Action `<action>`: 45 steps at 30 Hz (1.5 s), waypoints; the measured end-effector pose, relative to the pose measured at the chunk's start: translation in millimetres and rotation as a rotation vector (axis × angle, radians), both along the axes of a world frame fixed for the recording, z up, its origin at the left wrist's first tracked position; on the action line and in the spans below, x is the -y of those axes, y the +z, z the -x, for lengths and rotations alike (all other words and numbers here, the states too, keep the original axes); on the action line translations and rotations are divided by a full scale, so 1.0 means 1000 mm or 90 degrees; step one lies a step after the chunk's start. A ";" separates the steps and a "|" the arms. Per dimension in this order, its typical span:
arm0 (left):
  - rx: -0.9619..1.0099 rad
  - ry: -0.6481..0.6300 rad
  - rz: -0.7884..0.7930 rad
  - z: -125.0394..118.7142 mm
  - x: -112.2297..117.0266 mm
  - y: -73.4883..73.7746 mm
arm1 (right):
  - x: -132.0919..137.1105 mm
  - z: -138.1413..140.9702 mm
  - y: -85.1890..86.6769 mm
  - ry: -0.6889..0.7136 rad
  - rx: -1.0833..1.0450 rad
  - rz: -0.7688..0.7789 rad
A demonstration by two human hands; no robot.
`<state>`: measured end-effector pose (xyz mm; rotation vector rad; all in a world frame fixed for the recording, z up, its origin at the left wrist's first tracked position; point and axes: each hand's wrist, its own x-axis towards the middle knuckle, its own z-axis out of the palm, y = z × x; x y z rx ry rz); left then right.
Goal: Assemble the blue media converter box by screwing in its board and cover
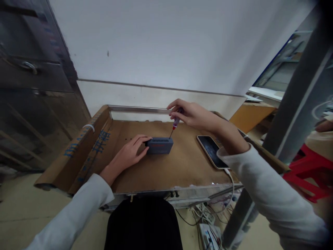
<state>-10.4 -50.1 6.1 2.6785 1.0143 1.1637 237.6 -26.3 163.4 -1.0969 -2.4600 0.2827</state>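
Note:
A dark grey box-shaped device (159,146) with a row of vent slots along its top edge rests on the cardboard-covered table (156,173). My left hand (135,149) grips its left end between thumb and fingers. Above the box's right end, my right hand (188,113) pinches the handle of a screwdriver (176,122) with a clear purplish grip and a red collar. The shaft slants down, and its tip meets the box's top right corner; whether it sits in a screw is too small to see.
A phone (212,151) with a white charging cable (232,184) lies right of the box. Rolled cardboard (75,152) edges the table's left side. A wall (166,45) stands behind. Power strips (208,222) and cables are on the floor. A grey post (299,93) and red stool (309,170) stand right.

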 end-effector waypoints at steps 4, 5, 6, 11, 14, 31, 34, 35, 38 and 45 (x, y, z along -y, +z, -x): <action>0.003 -0.009 -0.003 0.000 0.000 0.000 | -0.001 0.010 0.003 -0.101 0.041 -0.059; 0.006 -0.009 -0.003 0.000 0.000 0.000 | -0.002 0.014 0.002 -0.144 0.056 -0.097; 0.008 -0.008 -0.003 -0.001 0.000 -0.001 | -0.002 0.018 0.001 -0.186 0.070 -0.135; 0.018 -0.006 0.006 -0.001 -0.001 -0.002 | 0.002 0.021 -0.001 -0.269 0.131 -0.160; 0.015 -0.004 0.008 -0.001 0.000 -0.001 | 0.004 0.009 0.002 -0.142 0.123 -0.046; 0.042 -0.010 0.037 -0.002 0.000 -0.003 | 0.005 0.028 0.009 -0.259 0.209 -0.052; 0.042 -0.010 0.055 -0.002 -0.001 -0.005 | 0.002 0.029 0.004 -0.371 0.240 -0.129; 0.041 -0.010 0.062 -0.003 -0.001 -0.006 | 0.002 0.028 0.003 -0.384 0.252 -0.139; 0.026 -0.011 0.091 -0.003 -0.003 -0.010 | 0.000 0.023 0.002 -0.329 0.255 -0.123; 0.066 -0.027 0.182 -0.002 -0.006 -0.012 | 0.005 -0.008 0.009 -0.189 0.103 0.107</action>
